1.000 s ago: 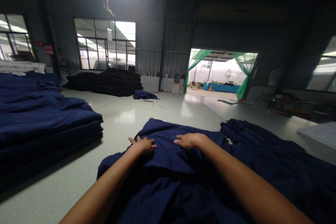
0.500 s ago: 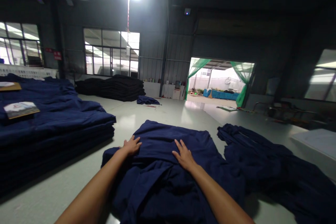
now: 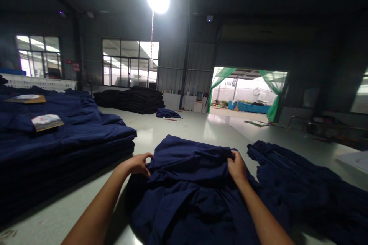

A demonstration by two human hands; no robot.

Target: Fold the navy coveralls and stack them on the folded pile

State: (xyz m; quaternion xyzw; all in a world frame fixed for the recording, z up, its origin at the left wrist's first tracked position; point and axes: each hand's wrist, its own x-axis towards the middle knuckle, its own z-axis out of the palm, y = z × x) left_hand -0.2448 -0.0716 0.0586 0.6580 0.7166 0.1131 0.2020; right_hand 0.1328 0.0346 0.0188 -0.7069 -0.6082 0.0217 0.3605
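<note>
A navy blue garment [image 3: 184,168] lies partly folded on the pale table in front of me, its near part loosely bunched. My right hand [image 3: 237,166] is closed on the garment's far right edge, thumb and fingers pinching the cloth. At the left edge, my left hand [image 3: 139,164] curls around a fold, thumb and forefinger bent towards the cloth; its other fingers are partly hidden. A raised crease runs across the garment between the two hands.
On the left stands a tall stack of navy garments [image 3: 94,134] with a printed card [image 3: 47,121] on top. Another crumpled navy garment [image 3: 301,183] lies to the right. Farther back are a black fabric pile [image 3: 132,99] and a small navy cloth [image 3: 168,113] on the table [image 3: 195,124].
Both hands lay flat with fingers spread on the garment before. Now they have moved out to its sides and curled around the cloth, and a crease has been drawn up. The view has shifted slightly left.
</note>
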